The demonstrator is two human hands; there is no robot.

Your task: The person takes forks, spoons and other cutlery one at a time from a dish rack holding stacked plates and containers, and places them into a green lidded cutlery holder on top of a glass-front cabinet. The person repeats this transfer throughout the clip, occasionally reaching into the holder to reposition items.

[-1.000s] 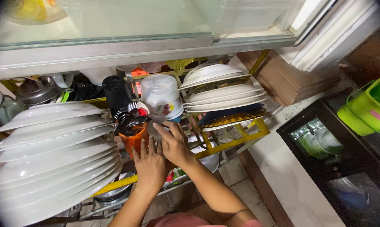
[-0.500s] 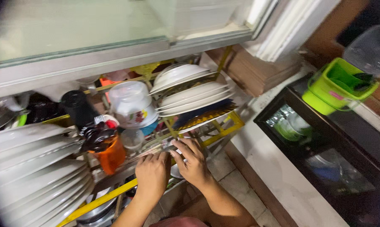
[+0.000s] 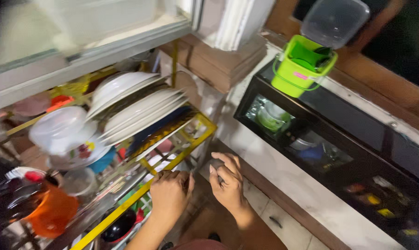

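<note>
Head view: I look down on a yellow dish rack [image 3: 191,155] at centre left of the frame, with both my hands at its lower front edge
Left hand: my left hand [image 3: 171,193] sits low centre, fingers curled closed over the yellow front rail of the rack; it seems to grip the rail itself, though what lies under the palm is hidden
Right hand: my right hand [image 3: 227,179] is just right of the left, near it but apart; fingers bent around something small and dark that I cannot make out, so I cannot tell whether it truly holds a thing or only rests half-closed
Plates: white plates [image 3: 137,106] stand tilted in the rack, upper left of my hands, close packed
Left side: a lidded white bowl [image 3: 63,129] and an orange cup [image 3: 52,214] sit at far left, low in the frame
Right side: a green bucket [image 3: 300,67] with a clear lid stands upper right on a black glass-fronted cabinet [image 3: 320,139]; well apart from my hands
Doing it well, as I judge: keep the left hand steady on the rail so the rack does not rock; keep the right wrist low and clear of the plate edges; move slowly, since the plates lean and could slide
</note>
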